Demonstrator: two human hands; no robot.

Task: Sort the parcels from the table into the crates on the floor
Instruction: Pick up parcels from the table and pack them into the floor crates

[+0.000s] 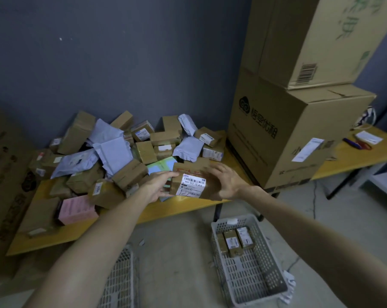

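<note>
right crate (251,280): grey slotted, on the floor just in front of the counter; three small brown boxes (233,241) lay side by side at its far end, labels up, the rest of the mesh bottom bare.
left crate (121,276): also on the floor, only part in view; couldn't tell what was in it.
step: picking the next parcel off the counter, not lifted yet by the look of it.
left hand (158,185): fingers straight, flat against the left side of the labelled parcel (191,183).
right hand (227,181): fingers spread and loose at the parcel's right side; blurred, contact unclear.
labelled parcel: brown box, white barcode label facing up, at the near edge of the counter (183,207), between both hands.
next move: likely needs both hands to close in and lift, label read, then down into the matching crate.
pile (130,152): many brown boxes and pale mailer bags heaped behind, mostly unsorted.
big cartons (288,134): stacked far right on the counter.
</note>
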